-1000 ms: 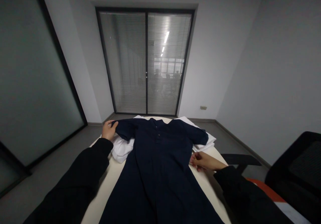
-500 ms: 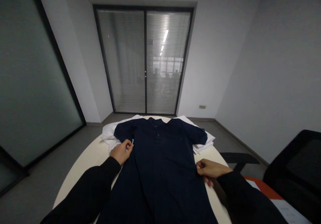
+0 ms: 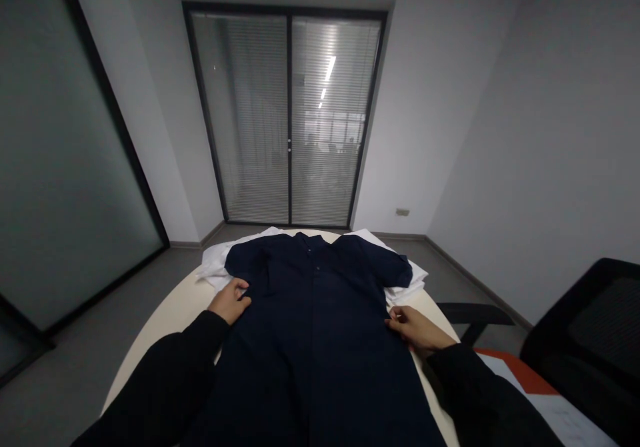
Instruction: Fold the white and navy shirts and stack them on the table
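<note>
A dark navy short-sleeved shirt [image 3: 325,327] lies spread front side up, its collar at the far end and a buttoned placket down the middle. My left hand [image 3: 231,301] is at the shirt's left side just below the sleeve, its curled fingers and thumb on the edge of the cloth. At the right side, a little lower than the sleeve, my right hand [image 3: 419,329] pinches the other edge between thumb and fingers. The near end of the shirt runs out of view.
White cloth [image 3: 213,263] lies under the left sleeve, and folded white cloth [image 3: 407,292] under the right one, on a round pale table [image 3: 150,340]. A black chair [image 3: 585,340] stands close on the right, with papers [image 3: 565,417] and something orange-red [image 3: 530,373] beside it.
My left hand has moved left, and the shirt's left side has spread outward with it, flattening a fold. My right hand has shifted slightly up and its grip has changed.
</note>
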